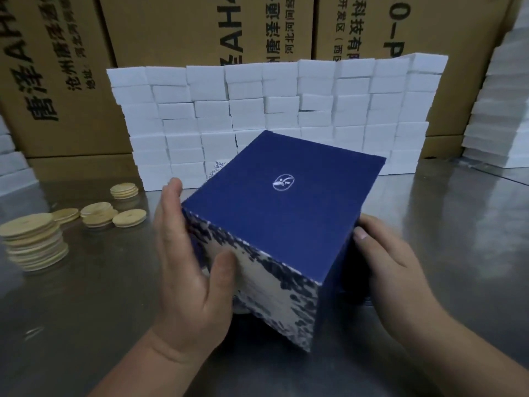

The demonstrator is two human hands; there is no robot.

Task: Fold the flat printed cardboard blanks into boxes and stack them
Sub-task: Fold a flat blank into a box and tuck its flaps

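We get a dim, bluish picture. The steel table [100, 282] shows soft glare at right and lower left; a dark shadow sits under the box [280, 219]. The cartons [177, 30] bow toward the top edges. The wooden discs [34, 242] at left are blurred.

The box [283, 202] is card: its top face is matt dark blue, its near side smooth paper printed in mottled blue on white. Under the box, the table [100, 296] is brushed metal with a dull sheen (soft reflections show). Left of the box, the discs [34, 242] look like pale bare wood. Behind the box, white blocks [272, 110] look matt and foam-like, backed by cartons [171, 30] of brown cardboard.
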